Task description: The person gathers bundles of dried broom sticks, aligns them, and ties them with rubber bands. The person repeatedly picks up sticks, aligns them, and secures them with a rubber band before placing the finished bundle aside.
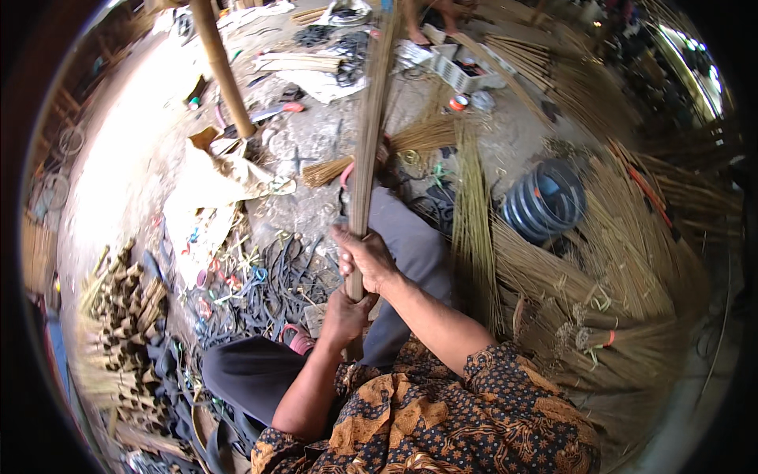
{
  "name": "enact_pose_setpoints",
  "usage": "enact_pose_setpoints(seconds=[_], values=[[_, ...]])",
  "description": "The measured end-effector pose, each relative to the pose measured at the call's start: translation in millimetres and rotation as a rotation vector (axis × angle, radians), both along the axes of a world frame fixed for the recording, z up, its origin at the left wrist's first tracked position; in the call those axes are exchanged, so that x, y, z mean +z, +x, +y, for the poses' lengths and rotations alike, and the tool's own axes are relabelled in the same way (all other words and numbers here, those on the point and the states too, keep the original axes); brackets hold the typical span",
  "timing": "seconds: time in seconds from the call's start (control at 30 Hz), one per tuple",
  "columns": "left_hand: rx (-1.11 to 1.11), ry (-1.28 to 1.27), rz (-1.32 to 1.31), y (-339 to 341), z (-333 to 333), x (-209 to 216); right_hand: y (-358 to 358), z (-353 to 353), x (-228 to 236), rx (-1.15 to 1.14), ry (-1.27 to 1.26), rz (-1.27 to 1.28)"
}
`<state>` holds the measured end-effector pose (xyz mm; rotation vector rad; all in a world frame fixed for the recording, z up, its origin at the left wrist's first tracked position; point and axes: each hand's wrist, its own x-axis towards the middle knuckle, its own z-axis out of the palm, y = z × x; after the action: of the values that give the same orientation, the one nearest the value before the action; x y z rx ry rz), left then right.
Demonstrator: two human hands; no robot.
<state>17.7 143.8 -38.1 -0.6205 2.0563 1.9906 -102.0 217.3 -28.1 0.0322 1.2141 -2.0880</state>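
Observation:
A long bundle of thin brown sticks (pixel 365 150) stands nearly upright in front of me, its upper part blurred. Round its lower part my right hand (pixel 369 257) is wrapped. Just below, my left hand (pixel 345 317) closes on the same bundle, touching the right one. Behind the bundle, a tied sheaf of tan bristles (pixel 426 136) lies across the floor. Beside my right leg is a greenish sheaf of long thin stalks (pixel 474 213). Strips of black rubber (pixel 276 276) are strewn left of my hands.
A dark translucent plastic jug (pixel 543 201) lies on heaped stalks (pixel 632 237) at the right. Short bound handles (pixel 130 340) are piled at the left. A bamboo post (pixel 219 71) rises ahead, near a white crate (pixel 466 69). Another person's bare feet (pixel 418 31) show at the far edge.

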Motion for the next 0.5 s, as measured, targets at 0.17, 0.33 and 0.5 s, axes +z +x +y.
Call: enact_pose_setpoints(seconds=[0.17, 0.33, 0.5], values=[[-0.105, 0.082, -0.106, -4.7, 1.7, -1.9, -0.5, 9.5, -2.8, -0.018, -0.087, -0.060], [-0.168, 0.037, -0.099, -8.0, 0.1, -22.1, -2.4, 13.0, -4.5, -0.070, -0.052, -0.061], [-0.035, -0.562, 0.246, -4.5, 10.0, -25.1, -5.0, 10.2, -9.0, -0.152, 0.109, -0.099]])
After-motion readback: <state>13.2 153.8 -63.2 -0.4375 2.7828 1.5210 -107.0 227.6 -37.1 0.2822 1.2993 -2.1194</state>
